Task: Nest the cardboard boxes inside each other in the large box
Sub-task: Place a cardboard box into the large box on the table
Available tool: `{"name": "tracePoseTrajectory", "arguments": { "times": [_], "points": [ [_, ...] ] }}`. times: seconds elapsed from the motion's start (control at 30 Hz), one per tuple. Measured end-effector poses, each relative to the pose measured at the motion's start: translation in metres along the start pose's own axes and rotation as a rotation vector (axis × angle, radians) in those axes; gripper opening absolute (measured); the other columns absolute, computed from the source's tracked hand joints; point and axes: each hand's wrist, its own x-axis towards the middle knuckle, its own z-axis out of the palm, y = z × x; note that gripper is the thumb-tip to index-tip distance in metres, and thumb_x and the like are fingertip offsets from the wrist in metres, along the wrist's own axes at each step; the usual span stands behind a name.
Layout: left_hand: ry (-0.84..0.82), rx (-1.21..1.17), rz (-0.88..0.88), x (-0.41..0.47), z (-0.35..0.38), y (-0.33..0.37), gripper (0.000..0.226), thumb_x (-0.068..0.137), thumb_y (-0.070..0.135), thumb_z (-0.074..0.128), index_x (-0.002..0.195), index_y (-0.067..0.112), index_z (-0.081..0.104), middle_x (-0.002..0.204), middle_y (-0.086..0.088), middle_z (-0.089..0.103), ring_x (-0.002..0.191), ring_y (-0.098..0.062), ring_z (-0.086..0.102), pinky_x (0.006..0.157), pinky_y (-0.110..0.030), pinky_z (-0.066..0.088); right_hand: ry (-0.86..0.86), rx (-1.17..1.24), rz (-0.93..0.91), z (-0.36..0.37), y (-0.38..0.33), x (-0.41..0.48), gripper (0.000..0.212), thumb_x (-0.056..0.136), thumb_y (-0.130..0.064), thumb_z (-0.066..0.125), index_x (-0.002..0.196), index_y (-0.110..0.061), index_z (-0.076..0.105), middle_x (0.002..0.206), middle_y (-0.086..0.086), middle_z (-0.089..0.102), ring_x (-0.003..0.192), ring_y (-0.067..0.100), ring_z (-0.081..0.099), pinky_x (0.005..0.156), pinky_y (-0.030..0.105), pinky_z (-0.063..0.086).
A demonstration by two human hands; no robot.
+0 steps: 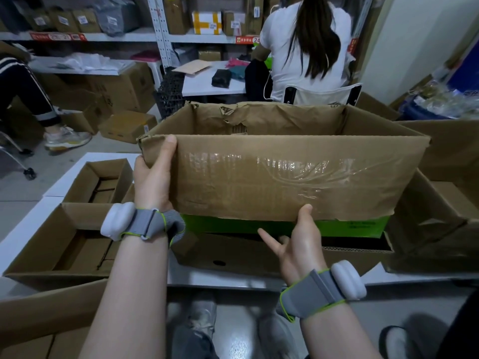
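A long open cardboard box with a taped front wall is held up in the middle of the head view. My left hand grips its near left corner, thumb on the front wall. My right hand is at the box's bottom edge, thumb on the front wall and index finger stretched out below. Beneath it lies a wide box with a green inner edge. At the left, two open brown boxes each hold smaller boxes.
Everything rests on white tables. Another large brown box stands at the right. A person in a white top sits behind the held box; another person's legs show far left. Shelves with parcels line the back wall. My feet are below the table edge.
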Motion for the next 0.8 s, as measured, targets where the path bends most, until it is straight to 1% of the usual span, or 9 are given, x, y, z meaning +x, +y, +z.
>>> {"name": "tracePoseTrajectory", "arguments": {
  "times": [0.13, 0.17, 0.23, 0.27, 0.33, 0.4, 0.47, 0.67, 0.8],
  "points": [
    [0.015, 0.027, 0.044, -0.002, -0.001, 0.001, 0.042, 0.078, 0.055, 0.067, 0.106, 0.03, 0.05, 0.106, 0.009, 0.058, 0.099, -0.013, 0.056, 0.087, -0.032, 0.046, -0.003, 0.008, 0.021, -0.001, 0.0, -0.004, 0.06, 0.098, -0.048, 0.036, 0.15, -0.021, 0.022, 0.158, 0.002, 0.011, 0.136, 0.041, 0.031, 0.082, 0.04, 0.055],
    [0.021, 0.043, 0.063, -0.003, -0.001, 0.001, 0.04, 0.078, 0.055, 0.067, 0.106, 0.03, 0.051, 0.102, 0.011, 0.059, 0.096, -0.011, 0.057, 0.084, -0.03, 0.047, -0.001, 0.007, 0.03, -0.002, 0.001, -0.004, 0.06, 0.098, -0.048, 0.036, 0.15, -0.022, 0.022, 0.158, 0.002, 0.011, 0.137, 0.041, 0.03, 0.08, 0.039, 0.055],
    [0.026, 0.1, 0.101, -0.006, 0.001, 0.001, 0.037, 0.08, 0.052, 0.066, 0.105, 0.028, 0.052, 0.093, 0.015, 0.058, 0.087, -0.006, 0.057, 0.074, -0.023, 0.046, 0.0, 0.009, 0.043, -0.004, 0.003, -0.006, 0.06, 0.098, -0.047, 0.036, 0.15, -0.022, 0.022, 0.158, 0.003, 0.01, 0.138, 0.041, 0.028, 0.079, 0.039, 0.055],
    [0.021, 0.119, 0.108, -0.005, 0.001, 0.001, 0.037, 0.08, 0.051, 0.067, 0.105, 0.028, 0.053, 0.092, 0.016, 0.058, 0.087, -0.006, 0.058, 0.073, -0.023, 0.047, 0.0, 0.01, 0.051, -0.005, 0.004, -0.006, 0.059, 0.098, -0.047, 0.037, 0.15, -0.022, 0.022, 0.158, 0.004, 0.01, 0.138, 0.041, 0.028, 0.079, 0.04, 0.055],
    [-0.001, 0.142, 0.108, -0.004, 0.002, -0.001, 0.039, 0.079, 0.051, 0.069, 0.106, 0.027, 0.053, 0.095, 0.014, 0.059, 0.094, -0.012, 0.059, 0.082, -0.029, 0.047, 0.001, 0.005, 0.058, -0.007, 0.004, -0.006, 0.058, 0.099, -0.045, 0.037, 0.15, -0.022, 0.023, 0.158, 0.004, 0.012, 0.139, 0.041, 0.026, 0.08, 0.041, 0.055],
    [-0.015, 0.162, 0.102, -0.001, 0.002, -0.004, 0.038, 0.079, 0.05, 0.069, 0.105, 0.027, 0.052, 0.099, 0.012, 0.059, 0.1, -0.015, 0.057, 0.086, -0.031, 0.045, 0.0, -0.008, 0.059, -0.009, 0.002, -0.004, 0.056, 0.1, -0.043, 0.037, 0.149, -0.02, 0.025, 0.157, 0.003, 0.014, 0.139, 0.042, 0.025, 0.083, 0.043, 0.055],
    [-0.018, 0.181, 0.097, 0.002, 0.002, -0.007, 0.037, 0.08, 0.049, 0.068, 0.106, 0.027, 0.053, 0.102, 0.009, 0.058, 0.101, -0.016, 0.055, 0.085, -0.031, 0.043, -0.001, -0.029, 0.063, -0.009, 0.001, -0.001, 0.055, 0.1, -0.042, 0.037, 0.149, -0.02, 0.026, 0.157, 0.003, 0.015, 0.139, 0.042, 0.026, 0.086, 0.044, 0.055],
    [-0.01, 0.179, 0.127, 0.008, 0.007, -0.008, 0.03, 0.082, 0.046, 0.066, 0.103, 0.026, 0.058, 0.09, 0.016, 0.058, 0.096, -0.014, 0.056, 0.082, -0.028, 0.043, -0.01, -0.065, 0.051, -0.005, -0.001, 0.006, 0.056, 0.1, -0.043, 0.037, 0.148, -0.018, 0.026, 0.156, 0.004, 0.017, 0.137, 0.04, 0.028, 0.09, 0.046, 0.053],
    [0.006, 0.171, 0.132, 0.012, 0.009, -0.011, 0.032, 0.081, 0.046, 0.068, 0.103, 0.026, 0.056, 0.093, 0.013, 0.059, 0.098, -0.016, 0.056, 0.084, -0.029, 0.043, -0.005, -0.076, 0.055, -0.004, 0.001, 0.014, 0.055, 0.099, -0.043, 0.038, 0.147, -0.018, 0.029, 0.155, 0.004, 0.018, 0.136, 0.039, 0.029, 0.088, 0.045, 0.054]
  ]
}}
